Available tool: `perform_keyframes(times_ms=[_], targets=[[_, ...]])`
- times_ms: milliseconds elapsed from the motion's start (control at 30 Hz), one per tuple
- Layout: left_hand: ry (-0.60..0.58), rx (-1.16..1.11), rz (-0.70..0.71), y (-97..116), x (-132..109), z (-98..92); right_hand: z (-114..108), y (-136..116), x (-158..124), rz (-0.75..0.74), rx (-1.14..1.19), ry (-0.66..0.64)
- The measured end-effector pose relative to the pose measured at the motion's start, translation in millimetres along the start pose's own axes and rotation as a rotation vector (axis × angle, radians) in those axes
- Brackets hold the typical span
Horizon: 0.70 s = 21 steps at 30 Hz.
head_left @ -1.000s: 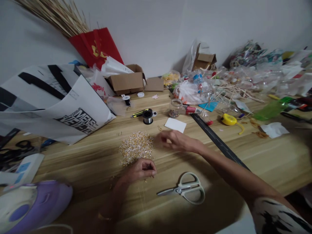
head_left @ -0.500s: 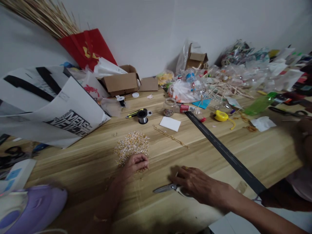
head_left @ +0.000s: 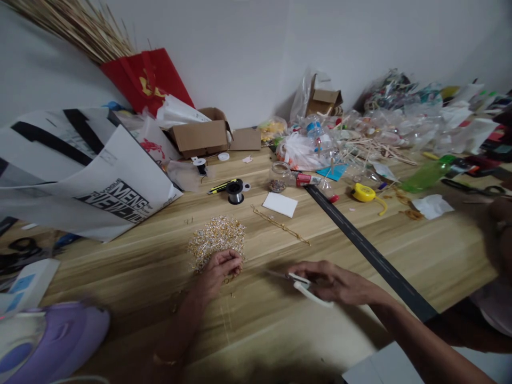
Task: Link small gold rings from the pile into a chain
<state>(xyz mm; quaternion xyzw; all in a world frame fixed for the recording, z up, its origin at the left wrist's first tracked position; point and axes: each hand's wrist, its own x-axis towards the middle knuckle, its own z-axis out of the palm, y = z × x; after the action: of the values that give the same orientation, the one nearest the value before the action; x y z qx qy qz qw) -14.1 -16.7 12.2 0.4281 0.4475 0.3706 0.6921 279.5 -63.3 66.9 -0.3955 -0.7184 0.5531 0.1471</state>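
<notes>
My right hand (head_left: 336, 282) grips a pair of pliers with white handles (head_left: 312, 295), lifted over the wooden table. Their metal tips are blurred and point left toward my other hand. My left hand (head_left: 220, 269) rests at the near edge of a pile of clear and gold beaded pieces (head_left: 216, 237). Its thumb and fingers are pinched together; what sits between them is too small to make out. Tiny gold bits lie just below those fingertips. Beyond both hands a gold chain (head_left: 282, 226) lies stretched out on the table.
Behind the pile stand a wire spool (head_left: 235, 192), a yellow cutter (head_left: 220, 186), a white pad (head_left: 280, 204) and a jar of beads (head_left: 278, 178). A black strip (head_left: 360, 234) crosses the table beside a yellow tape measure (head_left: 363, 192). Another person sits at the right edge.
My right hand has picked the pliers up off the table and turned them, with the handles now showing. My left hand stays at the pile, nearly still.
</notes>
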Motion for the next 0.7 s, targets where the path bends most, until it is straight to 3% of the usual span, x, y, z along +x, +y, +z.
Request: perform_keyframes(times_ms=[167, 700], targets=[[0.018, -0.067, -0.011, 1.2, -0.3, 0.8, 6.7, 13.4, 21.7, -0.035, 0.216, 0.071], [0.030, -0.102, 0.021, -6.4, 3.4, -4.1, 13.0, 8.2, 39.3, -0.024, -0.088, 0.026]])
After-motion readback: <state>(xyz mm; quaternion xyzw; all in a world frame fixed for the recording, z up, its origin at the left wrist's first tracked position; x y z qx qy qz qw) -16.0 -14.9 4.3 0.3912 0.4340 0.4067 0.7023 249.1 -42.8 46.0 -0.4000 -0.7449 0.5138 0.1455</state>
